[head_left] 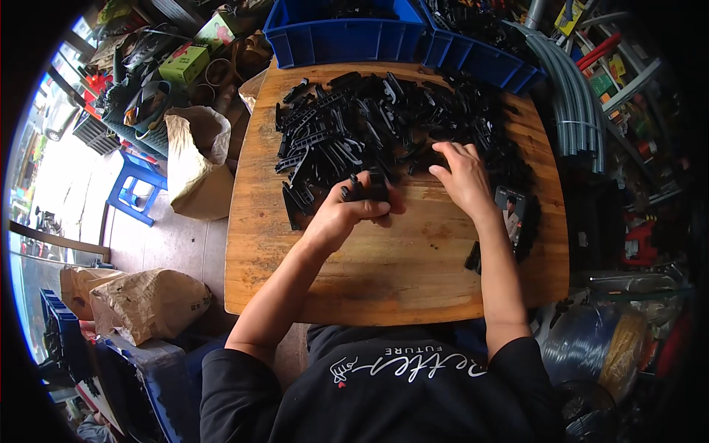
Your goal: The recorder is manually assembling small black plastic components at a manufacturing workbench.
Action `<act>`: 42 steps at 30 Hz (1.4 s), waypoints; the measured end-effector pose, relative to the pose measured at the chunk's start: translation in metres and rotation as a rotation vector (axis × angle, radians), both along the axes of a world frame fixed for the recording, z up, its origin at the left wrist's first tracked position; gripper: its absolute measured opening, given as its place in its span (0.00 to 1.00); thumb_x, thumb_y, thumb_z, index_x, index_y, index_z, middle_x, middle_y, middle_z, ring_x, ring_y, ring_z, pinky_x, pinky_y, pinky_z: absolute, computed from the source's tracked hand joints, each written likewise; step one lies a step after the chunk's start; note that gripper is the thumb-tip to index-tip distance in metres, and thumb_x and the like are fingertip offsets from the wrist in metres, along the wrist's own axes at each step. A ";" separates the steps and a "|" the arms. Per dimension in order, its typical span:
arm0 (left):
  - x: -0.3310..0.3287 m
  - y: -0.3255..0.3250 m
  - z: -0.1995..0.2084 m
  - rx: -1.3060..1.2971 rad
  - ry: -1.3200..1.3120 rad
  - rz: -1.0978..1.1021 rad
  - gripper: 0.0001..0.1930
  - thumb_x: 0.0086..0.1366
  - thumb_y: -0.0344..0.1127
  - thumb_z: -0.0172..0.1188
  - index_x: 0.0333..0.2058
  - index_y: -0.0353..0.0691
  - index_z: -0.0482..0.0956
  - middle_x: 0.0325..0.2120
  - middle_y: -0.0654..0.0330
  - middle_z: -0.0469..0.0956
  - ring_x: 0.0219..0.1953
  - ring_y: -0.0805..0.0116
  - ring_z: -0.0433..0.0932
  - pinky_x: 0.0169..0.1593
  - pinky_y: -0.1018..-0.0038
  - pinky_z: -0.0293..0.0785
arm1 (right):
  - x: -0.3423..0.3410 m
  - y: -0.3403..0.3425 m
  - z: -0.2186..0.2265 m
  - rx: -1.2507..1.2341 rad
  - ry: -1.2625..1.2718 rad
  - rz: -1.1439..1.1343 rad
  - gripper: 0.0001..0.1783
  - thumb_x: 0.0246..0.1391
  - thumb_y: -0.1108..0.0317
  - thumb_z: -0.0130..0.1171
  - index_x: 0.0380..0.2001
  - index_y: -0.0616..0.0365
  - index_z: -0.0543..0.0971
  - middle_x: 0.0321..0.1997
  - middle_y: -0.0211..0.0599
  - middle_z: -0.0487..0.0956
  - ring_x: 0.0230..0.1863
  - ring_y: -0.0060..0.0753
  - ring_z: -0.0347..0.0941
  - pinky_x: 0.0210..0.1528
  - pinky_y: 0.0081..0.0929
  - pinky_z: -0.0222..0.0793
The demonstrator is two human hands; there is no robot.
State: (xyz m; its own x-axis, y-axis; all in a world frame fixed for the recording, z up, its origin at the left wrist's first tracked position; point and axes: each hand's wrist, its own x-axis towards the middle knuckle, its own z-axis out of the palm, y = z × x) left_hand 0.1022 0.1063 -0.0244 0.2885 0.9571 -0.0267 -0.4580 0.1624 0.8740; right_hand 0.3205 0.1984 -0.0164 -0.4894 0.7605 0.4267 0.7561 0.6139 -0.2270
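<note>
My left hand [341,215] is closed round a small black plastic part [363,193], held above the middle of the wooden table [391,275]. Its exact shape is partly covered by my fingers. My right hand [467,181] hovers at the near edge of a wide heap of black plastic parts [336,133]. The thumb and fingers of that hand are bent but apart, with nothing visible between them. Long ribbed strips lie at the heap's left side, and smaller dark pieces spread down the right.
Two blue crates [347,42] with black parts stand at the table's far edge. Beside my right forearm lies a dark card or box [509,210] with a picture. Paper sacks [199,166] and a blue stool [136,188] are left; grey hoses [576,111] hang right.
</note>
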 end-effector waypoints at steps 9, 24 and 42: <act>-0.009 -0.001 -0.010 0.740 0.873 0.269 0.20 0.47 0.25 0.64 0.42 0.41 0.78 0.42 0.57 0.74 0.45 0.62 0.74 0.45 0.70 0.71 | -0.005 -0.061 0.014 -0.578 0.173 0.154 0.07 0.49 0.72 0.59 0.31 0.62 0.72 0.29 0.39 0.75 0.30 0.34 0.74 0.33 0.26 0.67; 0.003 0.000 -0.004 -0.114 0.231 0.117 0.08 0.54 0.28 0.60 0.34 0.35 0.78 0.27 0.60 0.80 0.25 0.73 0.77 0.29 0.77 0.72 | -0.025 0.005 -0.033 -0.091 -0.007 0.017 0.11 0.45 0.75 0.60 0.34 0.63 0.75 0.33 0.45 0.72 0.34 0.49 0.71 0.36 0.36 0.69; 0.018 -0.009 -0.006 -0.036 0.334 0.159 0.04 0.55 0.26 0.61 0.30 0.32 0.77 0.20 0.61 0.76 0.24 0.76 0.75 0.30 0.79 0.72 | -0.017 -0.074 -0.002 -0.638 0.953 0.313 0.10 0.50 0.75 0.62 0.37 0.64 0.77 0.37 0.28 0.74 0.35 0.14 0.68 0.37 0.10 0.64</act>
State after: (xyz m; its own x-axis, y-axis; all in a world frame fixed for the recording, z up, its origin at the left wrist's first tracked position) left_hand 0.1202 0.0972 -0.0303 0.1055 0.9861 -0.1284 -0.1700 0.1451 0.9747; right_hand 0.3034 0.1245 -0.0188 -0.3825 0.8715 0.3068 -0.0460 0.3137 -0.9484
